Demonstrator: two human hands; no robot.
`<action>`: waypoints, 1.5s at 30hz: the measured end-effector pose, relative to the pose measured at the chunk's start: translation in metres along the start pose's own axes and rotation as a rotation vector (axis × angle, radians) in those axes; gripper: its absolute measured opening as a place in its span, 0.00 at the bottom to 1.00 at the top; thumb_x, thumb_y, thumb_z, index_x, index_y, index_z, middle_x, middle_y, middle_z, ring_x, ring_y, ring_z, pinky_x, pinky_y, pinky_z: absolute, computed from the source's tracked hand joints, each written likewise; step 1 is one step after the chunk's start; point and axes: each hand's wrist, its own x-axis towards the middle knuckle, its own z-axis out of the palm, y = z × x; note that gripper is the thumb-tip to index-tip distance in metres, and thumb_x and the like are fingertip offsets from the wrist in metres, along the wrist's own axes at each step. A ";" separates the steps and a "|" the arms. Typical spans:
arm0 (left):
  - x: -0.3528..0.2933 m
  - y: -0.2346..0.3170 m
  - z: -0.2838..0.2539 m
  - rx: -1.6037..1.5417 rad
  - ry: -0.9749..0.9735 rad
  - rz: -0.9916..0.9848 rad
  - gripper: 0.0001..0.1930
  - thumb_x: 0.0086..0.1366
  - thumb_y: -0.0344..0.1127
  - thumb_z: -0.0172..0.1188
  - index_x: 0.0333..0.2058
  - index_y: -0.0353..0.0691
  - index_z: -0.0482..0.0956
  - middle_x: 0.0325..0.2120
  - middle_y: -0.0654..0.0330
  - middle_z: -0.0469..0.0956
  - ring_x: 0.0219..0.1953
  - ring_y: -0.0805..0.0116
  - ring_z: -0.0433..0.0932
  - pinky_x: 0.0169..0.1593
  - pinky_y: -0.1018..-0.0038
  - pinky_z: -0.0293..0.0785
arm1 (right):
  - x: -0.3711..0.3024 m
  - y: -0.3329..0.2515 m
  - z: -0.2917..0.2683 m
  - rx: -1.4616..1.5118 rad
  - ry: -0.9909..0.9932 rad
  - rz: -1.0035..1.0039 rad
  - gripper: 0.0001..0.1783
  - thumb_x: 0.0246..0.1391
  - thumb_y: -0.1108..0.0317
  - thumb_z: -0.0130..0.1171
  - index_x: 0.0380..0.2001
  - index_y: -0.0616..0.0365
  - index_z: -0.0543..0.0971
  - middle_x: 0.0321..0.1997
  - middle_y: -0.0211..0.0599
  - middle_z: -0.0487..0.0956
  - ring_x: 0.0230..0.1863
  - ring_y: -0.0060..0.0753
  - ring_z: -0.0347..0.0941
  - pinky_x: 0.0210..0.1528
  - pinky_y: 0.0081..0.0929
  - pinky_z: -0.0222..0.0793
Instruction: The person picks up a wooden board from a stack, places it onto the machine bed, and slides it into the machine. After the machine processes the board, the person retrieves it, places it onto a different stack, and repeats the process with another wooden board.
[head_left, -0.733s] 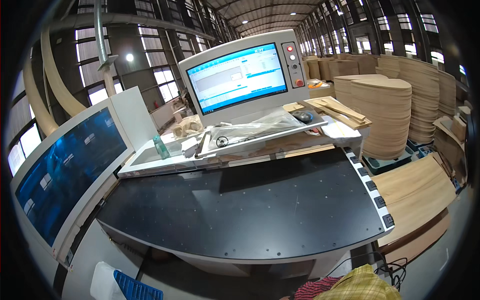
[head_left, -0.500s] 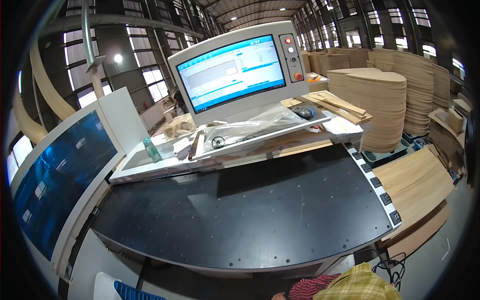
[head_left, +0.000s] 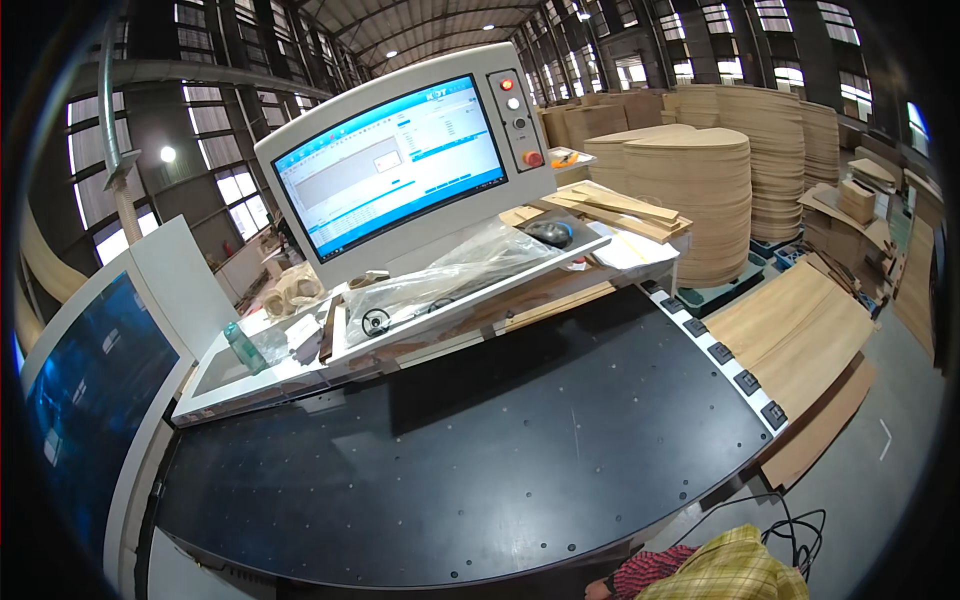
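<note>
At the bottom edge, right of the middle, a small part of my right hand point(head_left: 598, 589) shows past a red-and-black patterned cuff point(head_left: 648, 572) and a yellow plaid sleeve point(head_left: 742, 568). Its fingers are cut off by the picture's edge, so what it holds, if anything, is hidden. Nearest to it is the front edge of a wide black machine table point(head_left: 480, 450) dotted with small holes. My left hand is out of view.
Behind the table stands a console with a lit screen point(head_left: 392, 165) and a red knob point(head_left: 531, 159). Its shelf carries plastic film point(head_left: 440, 275) and a black mouse point(head_left: 549, 234). A green bottle point(head_left: 244, 348) stands left. Right are wood panels point(head_left: 790, 325), stacked boards point(head_left: 690, 200) and cables point(head_left: 795, 530).
The view has swung to the right, so the console and table sit farther left and more floor shows at right. My right hand stays low by the table's front edge.
</note>
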 end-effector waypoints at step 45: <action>0.028 0.017 0.057 0.417 -0.104 -0.033 0.09 0.58 0.39 0.51 0.30 0.40 0.75 0.20 0.65 0.70 0.21 0.75 0.65 0.25 0.76 0.62 | -0.023 -0.004 -0.021 0.093 0.070 0.200 0.20 0.52 0.55 0.42 0.26 0.59 0.77 0.28 0.47 0.76 0.29 0.44 0.72 0.34 0.38 0.67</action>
